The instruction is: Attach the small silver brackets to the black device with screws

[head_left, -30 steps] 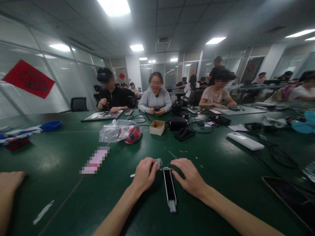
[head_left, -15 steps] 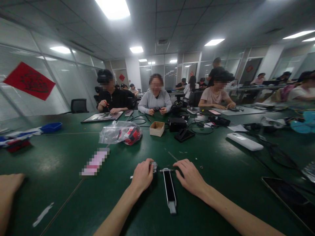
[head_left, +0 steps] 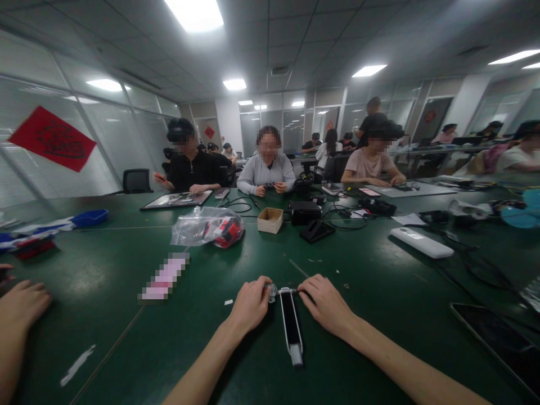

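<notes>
A narrow device with a black face and white frame (head_left: 290,320) lies lengthwise on the green table, a thin crosspiece at its far end. My left hand (head_left: 251,306) is closed on a small clear plastic piece (head_left: 272,293), held against or just beside the left end of that crosspiece. On the other side, my right hand (head_left: 327,301) has its fingertips closed around the crosspiece's right end. The fingers partly cover what they grip. A pale grey block forms the device's near end.
A plastic bag with red and black contents (head_left: 228,230), a small open box (head_left: 270,220) and a black stand (head_left: 316,231) lie ahead. To the right are a white power bank (head_left: 421,242) and a phone (head_left: 498,343). Another person's hand (head_left: 27,304) rests at left.
My left hand has moved right, bringing the clear piece up to the crosspiece. My right fingertips have closed in on its other end. The neighbour's hand at left has come further into view.
</notes>
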`<state>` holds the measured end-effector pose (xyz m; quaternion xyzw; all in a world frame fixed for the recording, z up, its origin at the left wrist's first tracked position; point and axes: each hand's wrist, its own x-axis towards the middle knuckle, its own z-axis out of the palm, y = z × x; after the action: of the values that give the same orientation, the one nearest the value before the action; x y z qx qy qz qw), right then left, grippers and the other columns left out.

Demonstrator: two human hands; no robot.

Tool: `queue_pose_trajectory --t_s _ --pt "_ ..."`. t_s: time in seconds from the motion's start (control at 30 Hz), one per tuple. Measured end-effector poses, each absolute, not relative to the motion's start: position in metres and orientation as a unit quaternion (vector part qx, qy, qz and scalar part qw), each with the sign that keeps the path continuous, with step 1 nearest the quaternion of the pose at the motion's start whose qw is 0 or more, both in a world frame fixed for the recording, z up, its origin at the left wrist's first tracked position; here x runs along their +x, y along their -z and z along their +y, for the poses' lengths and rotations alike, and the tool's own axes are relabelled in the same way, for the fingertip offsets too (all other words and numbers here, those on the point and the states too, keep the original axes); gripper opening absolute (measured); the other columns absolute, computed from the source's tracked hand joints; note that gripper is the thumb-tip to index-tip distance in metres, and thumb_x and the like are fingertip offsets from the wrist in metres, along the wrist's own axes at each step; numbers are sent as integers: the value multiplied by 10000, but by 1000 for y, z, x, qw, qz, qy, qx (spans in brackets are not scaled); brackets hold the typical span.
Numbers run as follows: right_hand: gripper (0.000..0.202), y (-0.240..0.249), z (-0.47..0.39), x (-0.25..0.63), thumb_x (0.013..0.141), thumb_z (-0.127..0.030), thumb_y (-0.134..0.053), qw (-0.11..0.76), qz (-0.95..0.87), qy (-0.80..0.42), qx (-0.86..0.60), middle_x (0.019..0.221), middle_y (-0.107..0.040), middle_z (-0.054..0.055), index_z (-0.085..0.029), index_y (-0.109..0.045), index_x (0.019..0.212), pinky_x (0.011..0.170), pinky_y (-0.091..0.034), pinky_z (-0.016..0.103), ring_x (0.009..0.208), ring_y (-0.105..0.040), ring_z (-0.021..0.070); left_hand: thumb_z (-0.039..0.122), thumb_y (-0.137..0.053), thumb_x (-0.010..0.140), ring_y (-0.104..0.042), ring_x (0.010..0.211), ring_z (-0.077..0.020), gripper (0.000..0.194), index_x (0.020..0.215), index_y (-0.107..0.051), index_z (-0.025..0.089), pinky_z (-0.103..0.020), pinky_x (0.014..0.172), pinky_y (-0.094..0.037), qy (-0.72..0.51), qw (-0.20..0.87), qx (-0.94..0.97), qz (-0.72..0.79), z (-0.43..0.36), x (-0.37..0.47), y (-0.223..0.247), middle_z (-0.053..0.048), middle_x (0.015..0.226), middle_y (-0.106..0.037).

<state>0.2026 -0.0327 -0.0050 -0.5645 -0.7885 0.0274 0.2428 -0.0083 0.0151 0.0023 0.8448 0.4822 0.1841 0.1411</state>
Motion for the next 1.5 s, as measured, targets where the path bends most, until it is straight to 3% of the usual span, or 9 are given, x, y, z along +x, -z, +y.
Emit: queue_pose_trajectory --t_s 1.5 --pt "265 6 -33 204 927 -221 -397 241 -800 -31 -548 974 -643 84 -167 -650 984 787 -462 377 905 -551 201 201 -409 896 -614 735 -165 194 985 -581 189 -246 658 -393 -203 180 824 498 16 -9 -1 -25 792 -660"
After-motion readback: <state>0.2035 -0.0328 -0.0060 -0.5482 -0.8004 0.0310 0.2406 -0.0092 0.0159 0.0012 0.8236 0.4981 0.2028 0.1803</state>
